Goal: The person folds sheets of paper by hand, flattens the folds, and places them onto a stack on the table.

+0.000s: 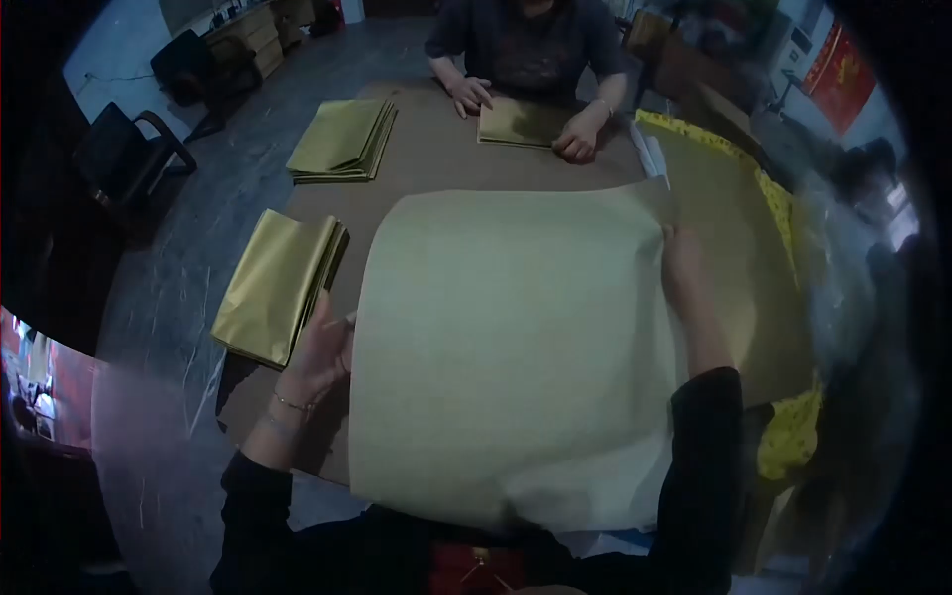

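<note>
A large pale sheet of paper spans the space in front of me, bowed, with creases along its right side. My right hand grips the upper right edge, its fingers partly hidden by the paper. At the left edge is my left hand, thumb stretched up and apart from the fingers, whose tips reach the paper's side. Just beyond that hand lies a stack of folded gold paper.
A second gold stack lies farther back on the brown-covered table. Across from me, a person's hands rest at a gold folded piece. Large gold-brown sheets with yellow wrapping lie at right. Office chairs stand at left.
</note>
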A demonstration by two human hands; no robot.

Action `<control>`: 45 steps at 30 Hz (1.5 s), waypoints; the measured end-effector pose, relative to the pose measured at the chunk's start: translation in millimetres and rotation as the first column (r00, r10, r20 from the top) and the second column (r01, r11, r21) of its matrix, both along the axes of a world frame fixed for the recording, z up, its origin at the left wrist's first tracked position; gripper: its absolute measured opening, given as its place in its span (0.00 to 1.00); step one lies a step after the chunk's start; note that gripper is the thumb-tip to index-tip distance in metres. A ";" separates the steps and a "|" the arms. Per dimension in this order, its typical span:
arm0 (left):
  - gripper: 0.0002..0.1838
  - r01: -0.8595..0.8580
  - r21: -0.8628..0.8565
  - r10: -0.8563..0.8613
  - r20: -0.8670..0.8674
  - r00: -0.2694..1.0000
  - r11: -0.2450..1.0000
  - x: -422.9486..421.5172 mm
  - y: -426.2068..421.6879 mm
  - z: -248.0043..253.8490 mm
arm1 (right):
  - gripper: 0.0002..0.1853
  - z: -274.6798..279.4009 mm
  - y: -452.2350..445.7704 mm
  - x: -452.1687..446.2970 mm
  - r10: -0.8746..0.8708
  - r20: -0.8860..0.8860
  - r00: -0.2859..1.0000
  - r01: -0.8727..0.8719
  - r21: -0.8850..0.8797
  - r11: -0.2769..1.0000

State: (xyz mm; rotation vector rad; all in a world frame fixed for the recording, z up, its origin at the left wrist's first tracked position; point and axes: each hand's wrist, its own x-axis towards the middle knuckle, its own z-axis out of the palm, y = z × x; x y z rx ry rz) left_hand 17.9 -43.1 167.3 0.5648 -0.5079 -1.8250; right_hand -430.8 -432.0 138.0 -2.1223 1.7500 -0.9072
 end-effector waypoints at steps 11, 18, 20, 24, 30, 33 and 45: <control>0.19 -0.351 0.331 -0.128 0.861 0.493 0.876 -72.4 43.5 -3.1 | 0.25 -37.9 0.4 9.9 -0.113 -0.379 0.919 0.101 -0.052 0.994; 0.19 -0.390 0.164 0.083 0.835 0.544 0.906 -63.1 62.0 -18.7 | 0.33 -33.1 89.6 -52.5 0.253 -0.108 0.962 -0.249 0.046 0.967; 0.21 -0.384 0.116 0.101 0.860 0.501 0.916 -65.0 77.7 -24.1 | 0.33 -12.4 152.6 -71.9 0.210 0.006 0.978 -0.204 0.250 0.946; 0.26 -0.386 0.136 0.040 0.909 0.414 0.912 -71.6 105.5 -6.3 | 0.28 10.0 281.0 -115.1 0.198 0.275 0.941 -0.318 0.517 0.795; 0.37 -0.398 -0.265 0.374 0.899 0.226 0.878 -86.8 155.8 -23.2 | 0.24 14.3 423.3 -137.7 -0.013 0.461 0.887 -0.347 0.686 0.640; 0.34 -0.266 -0.052 0.173 0.872 0.458 0.963 -68.6 171.4 -28.7 | 0.17 -23.0 439.4 -162.8 -0.084 0.572 0.816 -0.407 0.672 0.619; 0.19 -0.293 0.026 0.153 0.808 0.569 0.956 -59.6 198.7 60.1 | 0.13 -11.8 425.1 -197.5 0.008 0.872 0.489 -0.573 0.314 0.757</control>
